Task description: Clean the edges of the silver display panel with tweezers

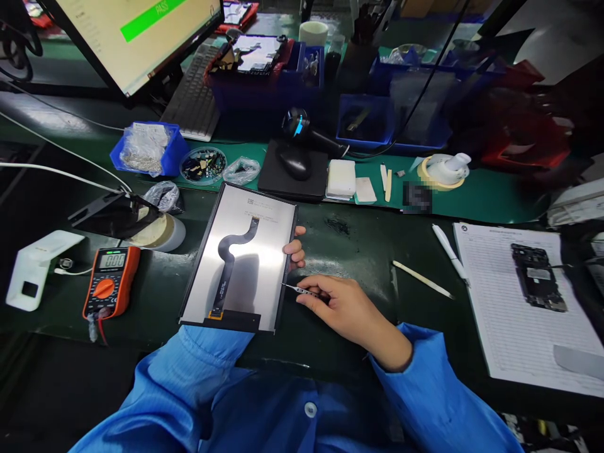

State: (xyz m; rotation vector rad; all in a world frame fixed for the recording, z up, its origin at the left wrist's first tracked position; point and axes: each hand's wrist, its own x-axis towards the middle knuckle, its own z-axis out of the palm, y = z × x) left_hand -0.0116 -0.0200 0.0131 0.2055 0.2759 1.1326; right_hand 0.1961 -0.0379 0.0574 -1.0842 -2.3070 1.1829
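Note:
A tablet display panel [238, 261], silver back upward with a dark ribbon cable [227, 251] running down it, is held tilted above the dark bench. My left hand [295, 250] supports it from underneath; only the fingertips show, curled round its right edge, and the palm is hidden. My right hand [342, 307] is closed on a pair of tweezers [306, 292]. Their tip points left at the panel's lower right edge; whether it touches I cannot tell. A pale thin stick [421, 279] lies on the bench to the right of this hand.
On the left stand an orange multimeter [113, 281] and a white bracket [40, 267]. Along the back are a blue parts bin [148, 150], a mouse [293, 160] and a barcode scanner [314, 133]. A phone board [538, 277] and a white pen [450, 253] lie with printed sheets [495, 340] at right.

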